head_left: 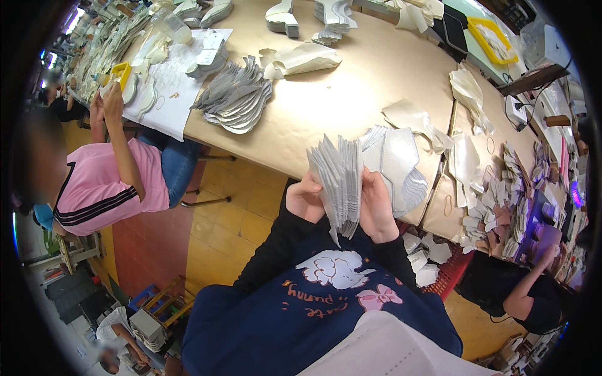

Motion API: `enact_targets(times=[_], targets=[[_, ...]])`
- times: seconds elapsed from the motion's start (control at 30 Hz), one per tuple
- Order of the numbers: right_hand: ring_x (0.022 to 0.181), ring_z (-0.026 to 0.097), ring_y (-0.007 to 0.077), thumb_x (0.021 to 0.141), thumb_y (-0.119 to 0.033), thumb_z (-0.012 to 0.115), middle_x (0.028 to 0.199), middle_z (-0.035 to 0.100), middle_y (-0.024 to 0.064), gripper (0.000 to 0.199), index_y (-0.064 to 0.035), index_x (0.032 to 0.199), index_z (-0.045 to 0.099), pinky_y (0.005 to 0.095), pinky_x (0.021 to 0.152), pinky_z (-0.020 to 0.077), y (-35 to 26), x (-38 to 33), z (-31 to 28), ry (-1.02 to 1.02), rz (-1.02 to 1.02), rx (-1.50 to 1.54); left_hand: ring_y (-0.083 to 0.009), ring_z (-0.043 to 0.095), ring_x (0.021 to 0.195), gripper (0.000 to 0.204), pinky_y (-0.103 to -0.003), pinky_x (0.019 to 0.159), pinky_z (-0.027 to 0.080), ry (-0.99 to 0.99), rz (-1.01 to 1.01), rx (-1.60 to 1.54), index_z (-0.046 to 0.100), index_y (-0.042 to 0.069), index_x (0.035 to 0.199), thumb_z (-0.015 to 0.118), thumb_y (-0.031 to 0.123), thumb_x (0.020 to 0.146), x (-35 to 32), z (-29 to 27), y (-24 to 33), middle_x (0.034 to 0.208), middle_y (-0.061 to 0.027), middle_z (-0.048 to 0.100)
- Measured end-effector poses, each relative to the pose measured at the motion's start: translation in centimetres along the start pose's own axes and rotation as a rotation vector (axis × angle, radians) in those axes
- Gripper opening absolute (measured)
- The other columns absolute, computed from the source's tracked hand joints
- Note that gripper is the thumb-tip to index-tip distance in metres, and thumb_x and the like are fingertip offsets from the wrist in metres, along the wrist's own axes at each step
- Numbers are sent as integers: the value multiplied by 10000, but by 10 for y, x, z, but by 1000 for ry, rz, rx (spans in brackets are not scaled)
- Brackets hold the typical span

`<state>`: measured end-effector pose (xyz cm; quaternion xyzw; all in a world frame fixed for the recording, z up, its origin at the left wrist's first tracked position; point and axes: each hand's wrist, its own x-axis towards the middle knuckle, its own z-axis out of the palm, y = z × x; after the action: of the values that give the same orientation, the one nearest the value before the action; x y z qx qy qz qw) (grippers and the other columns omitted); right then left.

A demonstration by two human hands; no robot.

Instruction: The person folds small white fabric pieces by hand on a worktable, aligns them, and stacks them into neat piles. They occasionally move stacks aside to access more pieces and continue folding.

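Holding grey stack (342, 185) between left grip (305, 198) and right grip (378, 207), both closed; thin layers, uneven upper edges.

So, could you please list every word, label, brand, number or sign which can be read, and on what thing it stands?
Dark blue garment of the person: orange-brown lettering, upside down in this view; I do not copy its words.
White sheet on the table at left: faint marks, too blurred to read.
Grey pieces held between both hands: no text I can make out.
Elsewhere: any marks are too small to read.
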<state>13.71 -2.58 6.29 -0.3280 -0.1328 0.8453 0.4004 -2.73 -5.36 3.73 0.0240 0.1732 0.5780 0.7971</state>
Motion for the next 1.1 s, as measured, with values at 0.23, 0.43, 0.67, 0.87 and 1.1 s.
enact_targets(times=[0.23,0.43,0.67,0.87,1.1], targets=[[1198,543,202,1021,-375,381,1373,508,98,540,-29,1436,381,342,1015,432,9,-8,9,101,-81,-175,-259,522,1235,774,-377,1077,372,115,164,292,346,-23,1434,705,89,758,-11,25,-16,1327,-137,547],[1307,429,250,1032,-438,369,1475,363,101,596,-48,1482,353,336,1108,307,10,8,17,-17,-368,-501,-237,515,1238,920,-351,1051,387,45,-69,447,271,-17,1477,800,202,757,-13,14,16,1357,-117,520],[1332,422,242,1046,-307,366,1393,480,169,530,-8,1480,303,361,1135,297,-29,40,17,-63,-608,-427,-263,546,1186,940,-363,1003,420,37,562,1279,281,51,1491,818,88,720,4,44,66,1306,-138,525],[1391,313,242,1029,-336,428,1515,326,166,613,-44,1524,213,358,1153,228,4,96,22,10,-693,-629,-341,525,1143,943,-429,967,403,114,769,2294,339,82,1468,807,124,651,52,25,72,1228,-149,535],[1366,296,253,925,-140,523,1479,292,159,712,-30,1529,161,348,1138,224,16,114,-7,-66,-588,-454,-364,392,1283,1091,-464,1076,308,107,687,2177,181,95,1520,795,154,620,64,-2,73,1337,-166,417]])
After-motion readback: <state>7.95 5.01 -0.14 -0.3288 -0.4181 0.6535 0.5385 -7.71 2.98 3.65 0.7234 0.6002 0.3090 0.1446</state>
